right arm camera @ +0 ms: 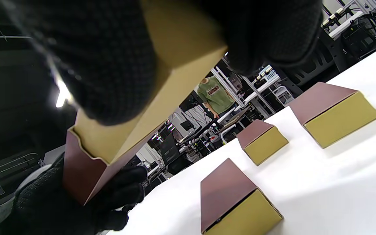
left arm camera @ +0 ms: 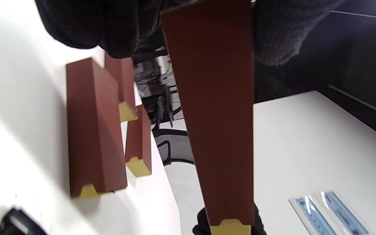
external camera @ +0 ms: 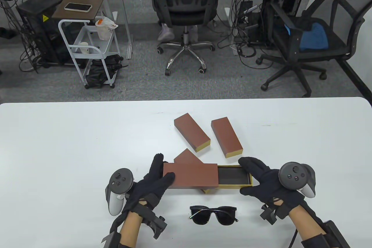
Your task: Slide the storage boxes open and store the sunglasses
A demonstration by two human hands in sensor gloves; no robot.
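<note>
The left hand (external camera: 151, 184) grips the brown sleeve (external camera: 190, 175) of a storage box at its left end, fingers curled over the far edge and thumb lying along the near side. The right hand (external camera: 261, 179) holds the gold inner tray (external camera: 235, 185) at its right end, fingers on the far rim and thumb at the near corner. The tray stands pulled roughly halfway out to the right, showing a dark lining (the right wrist view shows the gold tray emerging from the brown sleeve, with gloved fingers wrapped over it). This box is held just above the table (external camera: 58, 149), over a third closed box (external camera: 186, 156) whose corner pokes out behind the sleeve.

The sunglasses (external camera: 213, 215) lie on the table just in front of the open box, between the two wrists, dark lenses facing the table's near edge, untouched by either hand.

Two more closed boxes rest farther back: one (external camera: 191, 136) angled toward the centre, and another (external camera: 226, 137) beside it to the right, each showing a gold end face. They lie near one another but apart.

Beyond the table stand a black office chair (external camera: 184, 3), a second chair (external camera: 314, 38) with a blue cushion, and a white cart (external camera: 87, 47) beside a small brown side table carrying a phone (external camera: 78, 7).
</note>
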